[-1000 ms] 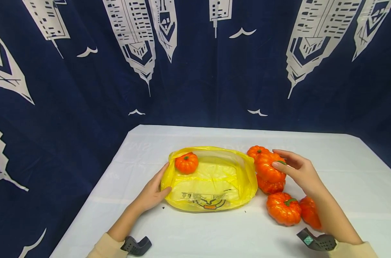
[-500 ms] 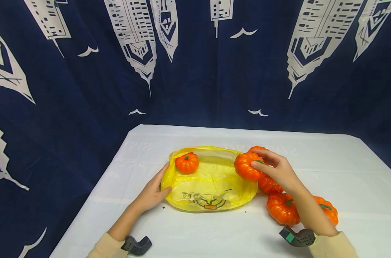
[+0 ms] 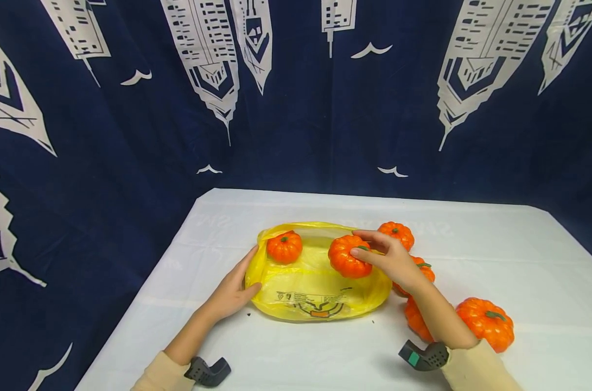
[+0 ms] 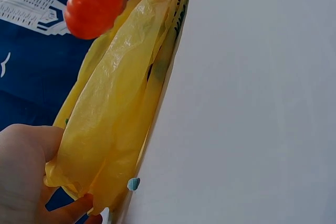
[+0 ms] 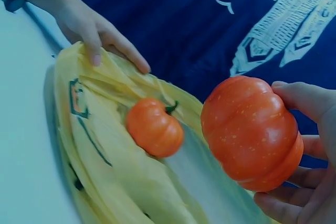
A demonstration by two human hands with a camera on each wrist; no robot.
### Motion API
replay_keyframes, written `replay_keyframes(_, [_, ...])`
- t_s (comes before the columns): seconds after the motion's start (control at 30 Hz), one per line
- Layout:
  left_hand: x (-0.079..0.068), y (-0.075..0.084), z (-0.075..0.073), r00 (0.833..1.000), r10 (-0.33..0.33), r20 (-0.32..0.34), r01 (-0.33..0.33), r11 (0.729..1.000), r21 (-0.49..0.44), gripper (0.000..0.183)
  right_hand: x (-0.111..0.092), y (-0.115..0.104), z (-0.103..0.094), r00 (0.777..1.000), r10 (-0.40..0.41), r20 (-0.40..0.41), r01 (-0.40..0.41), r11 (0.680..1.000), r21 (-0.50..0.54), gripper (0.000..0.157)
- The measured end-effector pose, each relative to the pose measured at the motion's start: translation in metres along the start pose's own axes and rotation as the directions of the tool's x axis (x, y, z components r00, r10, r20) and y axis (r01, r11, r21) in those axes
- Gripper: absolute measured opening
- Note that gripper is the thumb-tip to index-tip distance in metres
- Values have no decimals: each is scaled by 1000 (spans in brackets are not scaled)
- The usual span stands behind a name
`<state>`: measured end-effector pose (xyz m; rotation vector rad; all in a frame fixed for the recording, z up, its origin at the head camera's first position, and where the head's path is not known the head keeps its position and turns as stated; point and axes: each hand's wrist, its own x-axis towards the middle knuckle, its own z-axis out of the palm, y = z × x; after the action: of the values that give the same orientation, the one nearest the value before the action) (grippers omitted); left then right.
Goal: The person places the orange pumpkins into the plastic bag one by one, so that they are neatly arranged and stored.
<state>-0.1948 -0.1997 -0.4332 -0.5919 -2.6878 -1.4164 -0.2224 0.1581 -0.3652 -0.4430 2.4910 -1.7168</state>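
Note:
A yellow plastic bag (image 3: 276,279) lies with its wide mouth open toward me in the head view. Inside its left end rests a small orange pumpkin (image 3: 284,247) with a green stem. My left hand (image 3: 232,290) holds the bag's left end, thumb and fingers spread around the edge. Over the right part of the opening, my right hand (image 3: 393,263) grips a larger orange pumpkin (image 3: 348,257) between thumb and fingers. The right wrist view shows this held pumpkin (image 5: 252,132) raised beside the bag's mouth. Its underside also shows in the left wrist view.
Right of the bag are several more pumpkins: one at the back (image 3: 397,234), one partly behind my right hand, one partly behind my forearm, and one farther right (image 3: 486,323). A white cloth (image 3: 545,260) covers the table; a dark blue patterned curtain (image 3: 296,136) hangs behind.
My right hand has carried its pumpkin leftward, from the pile on the right to over the bag's opening. The left hand and the bag have stayed in place.

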Motion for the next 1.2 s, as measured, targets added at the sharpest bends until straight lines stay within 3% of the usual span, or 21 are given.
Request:
replay_keyframes(0.2, [0,0,0,1000,-2,3,2,1000,-3,82,10,3,17,1000,22,22,-21,999,-26,58])
replay_keyframes(0.63, [0,0,0,1000,1,1,-1,1000,1,82,34,13,54,998,-4,-63,2,999,-33,58])
replay_keyframes(0.93, [0,1,0,1000,-19,9,19,1000,-1,82,49,14,71,981,142,-129,-133,988,80,61])
replay_keyframes(1.2, [1,0,0,1000,-8,12,8,1000,-2,82,59,17,80,959,182,-217,-162,981,109,60])
